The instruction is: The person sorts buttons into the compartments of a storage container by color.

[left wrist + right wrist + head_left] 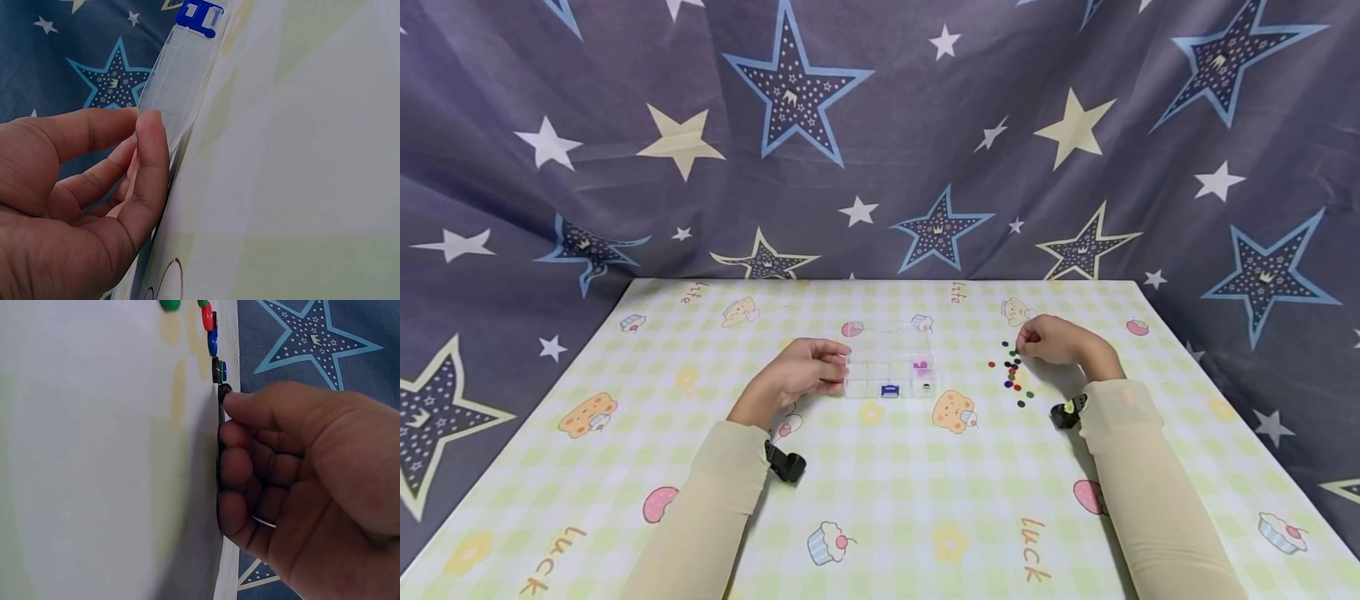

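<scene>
Left hand [805, 371] is on the worktop [880, 500] at the left side of the clear plastic box [891, 367]. Fingers [151, 162] curl against the box's near-left corner w/ the thumb alongside, so it's gripping the edge. Wrist view shows the box's ribbed clear wall and a blue clasp [199, 17] further along it.

Box sits mid-worktop, a bit toward the far side, between the two hands. It's divided into small compartments. One on the right holds sth pink/purple [919, 365], the near row has a blue bit [890, 389] and a dark bit [927, 386]. Too small to say what they are.

Right hand [1052, 340] is right of the box, well apart from it, knuckles up and fingers curled down onto the worktop. Its fingertip and thumb [250, 403] close on a small dark button [224, 394] at the far end of a scatter of coloured buttons [1015, 375]. That scatter (red, green, blue, dark) runs from the hand toward the near side, just right of a bear print.

Both forearms in beige sleeves [715, 500], each w/ a black strap at the wrist. Worktop has a pale green-yellow check cloth w/ cupcake and bear prints. Behind it hangs a dark blue star-pattern curtain [880, 133].
</scene>
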`<move>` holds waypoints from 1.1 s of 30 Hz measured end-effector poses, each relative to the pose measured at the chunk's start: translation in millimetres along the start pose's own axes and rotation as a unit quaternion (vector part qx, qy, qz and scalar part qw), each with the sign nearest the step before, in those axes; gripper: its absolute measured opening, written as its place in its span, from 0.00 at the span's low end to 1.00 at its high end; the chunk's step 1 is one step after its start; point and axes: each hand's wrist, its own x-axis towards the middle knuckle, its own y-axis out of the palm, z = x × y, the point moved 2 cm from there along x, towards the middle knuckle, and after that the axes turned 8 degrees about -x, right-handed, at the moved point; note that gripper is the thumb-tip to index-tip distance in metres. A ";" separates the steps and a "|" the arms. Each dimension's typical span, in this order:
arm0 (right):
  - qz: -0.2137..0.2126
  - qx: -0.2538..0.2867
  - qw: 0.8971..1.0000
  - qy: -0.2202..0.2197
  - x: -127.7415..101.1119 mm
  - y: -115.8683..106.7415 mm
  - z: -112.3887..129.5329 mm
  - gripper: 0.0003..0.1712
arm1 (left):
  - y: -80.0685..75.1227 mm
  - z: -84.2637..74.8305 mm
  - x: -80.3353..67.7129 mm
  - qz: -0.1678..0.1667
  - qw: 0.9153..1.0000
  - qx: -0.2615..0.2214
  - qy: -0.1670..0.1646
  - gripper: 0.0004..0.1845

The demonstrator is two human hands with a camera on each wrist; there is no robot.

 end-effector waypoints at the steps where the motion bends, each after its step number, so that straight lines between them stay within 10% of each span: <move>1: 0.001 -0.002 1.000 -0.001 0.0 -0.2 0.0 0.08 | -0.1 0.0 0.1 0.000 1.000 0.001 0.000 0.24; 33: -0.049 -0.046 0.991 -0.111 4.3 -7.3 74.0 0.10 | 1.6 -2.8 -2.6 0.004 1.000 0.003 0.001 0.23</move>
